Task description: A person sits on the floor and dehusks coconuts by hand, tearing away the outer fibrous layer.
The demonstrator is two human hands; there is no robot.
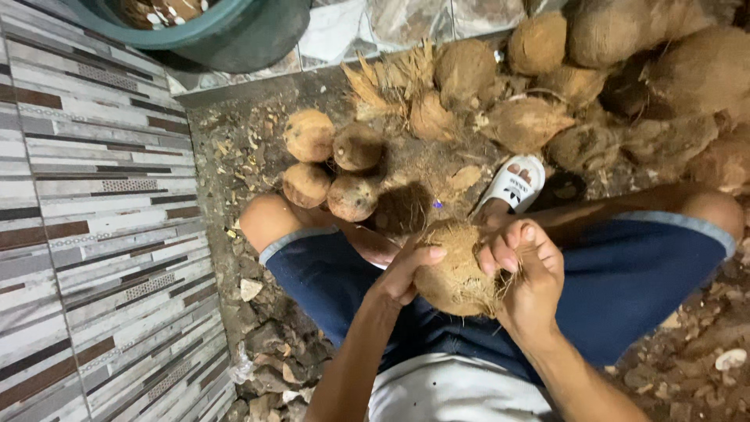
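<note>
I hold a fibrous brown coconut (455, 270) above my lap with both hands. My left hand (404, 275) cups its left side, thumb across the top. On its right side my right hand (526, 273) is curled, fingers pinching loose husk fibres. I sit in blue shorts with my knees spread. Just beyond my knees lie several husked round coconuts (336, 164) in a cluster on the dirt.
A heap of unhusked coconuts and torn husks (594, 86) fills the upper right. My foot in a white sandal (516, 181) rests below it. A green tub (234, 31) stands at the top left. A striped tiled wall (94, 234) runs along the left. Husk scraps litter the ground.
</note>
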